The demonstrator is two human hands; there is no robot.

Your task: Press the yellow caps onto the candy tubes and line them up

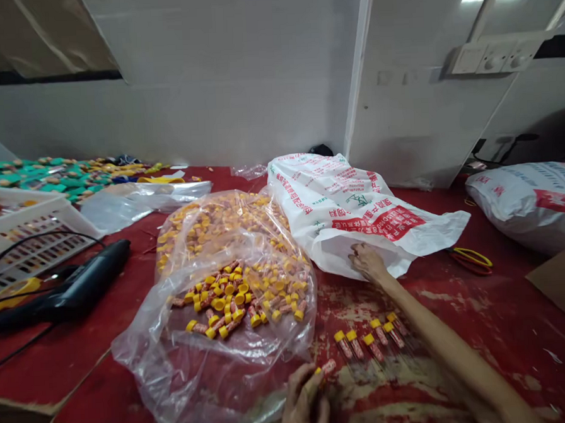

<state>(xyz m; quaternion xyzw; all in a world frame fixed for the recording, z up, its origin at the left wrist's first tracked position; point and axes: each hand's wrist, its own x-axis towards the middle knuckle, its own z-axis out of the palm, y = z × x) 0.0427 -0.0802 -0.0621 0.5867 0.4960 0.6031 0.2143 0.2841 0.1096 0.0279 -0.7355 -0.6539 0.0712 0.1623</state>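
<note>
1. Head view: left hand (pixel 304 405) pinches one small yellow-capped red-labelled tube (pixel 325 368), just right of the clear plastic bag of loose tubes (pixel 230 302).
2. Right hand (pixel 368 262) reaches to the mouth of the white red-printed sack (pixel 353 208), beyond the bag; grip state unclear.
3. Row of capped tubes (pixel 369 342) lies right of the bag.
4. Tube likely light, stiff, slick; take it mid-body.
</note>
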